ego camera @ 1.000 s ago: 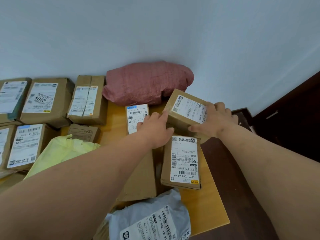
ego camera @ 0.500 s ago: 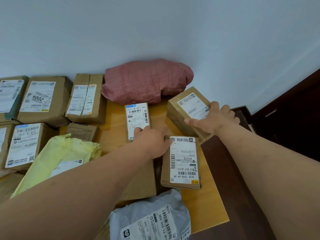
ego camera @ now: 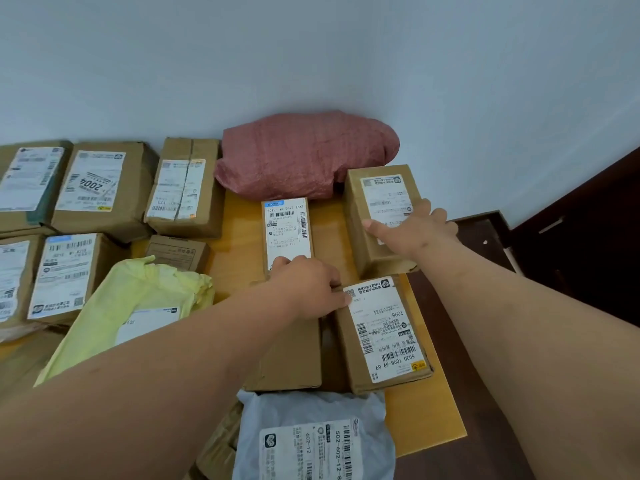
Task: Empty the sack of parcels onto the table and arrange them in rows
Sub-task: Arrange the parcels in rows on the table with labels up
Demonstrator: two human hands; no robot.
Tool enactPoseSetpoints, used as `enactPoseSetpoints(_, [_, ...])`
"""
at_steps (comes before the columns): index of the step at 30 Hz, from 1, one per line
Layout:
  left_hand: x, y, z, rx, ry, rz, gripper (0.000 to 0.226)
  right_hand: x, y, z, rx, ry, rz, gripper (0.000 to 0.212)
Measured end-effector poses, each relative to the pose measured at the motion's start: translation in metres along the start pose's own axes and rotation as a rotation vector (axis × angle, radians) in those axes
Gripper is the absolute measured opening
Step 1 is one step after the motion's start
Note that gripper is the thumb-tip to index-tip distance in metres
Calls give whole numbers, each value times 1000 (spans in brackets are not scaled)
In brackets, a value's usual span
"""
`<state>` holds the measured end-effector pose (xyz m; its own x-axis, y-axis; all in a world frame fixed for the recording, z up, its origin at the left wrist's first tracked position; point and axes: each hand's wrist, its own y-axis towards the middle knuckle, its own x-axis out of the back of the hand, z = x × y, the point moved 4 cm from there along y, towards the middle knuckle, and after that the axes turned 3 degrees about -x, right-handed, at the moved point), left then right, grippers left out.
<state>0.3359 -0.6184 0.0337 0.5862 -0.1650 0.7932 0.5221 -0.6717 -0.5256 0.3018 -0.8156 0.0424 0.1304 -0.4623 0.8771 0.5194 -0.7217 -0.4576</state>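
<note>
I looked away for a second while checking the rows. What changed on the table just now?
The right hand set the tilted box down flat by the red sack. The left hand dropped back to the small labelled box. Other parcels stayed put.

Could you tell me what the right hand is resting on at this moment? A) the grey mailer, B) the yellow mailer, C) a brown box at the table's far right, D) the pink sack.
C: the right hand lies flat on top of the brown box at the far right of the table, just in front of the pink sack.
</note>
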Motion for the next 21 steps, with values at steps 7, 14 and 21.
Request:
enactPoseSetpoints(7, [17, -10, 38, 387, -435, -372, 72, -3, -4, 4, 84, 27, -4, 100])
enactPoseSetpoints(14, [13, 1, 42, 381, -800, -236, 60, -7, -3, 5, 113, 107, 5, 91])
enactPoseSetpoints(21, [18, 5, 37, 321, -743, -148, 65, -5, -5, -5, 197, 243, 12, 79])
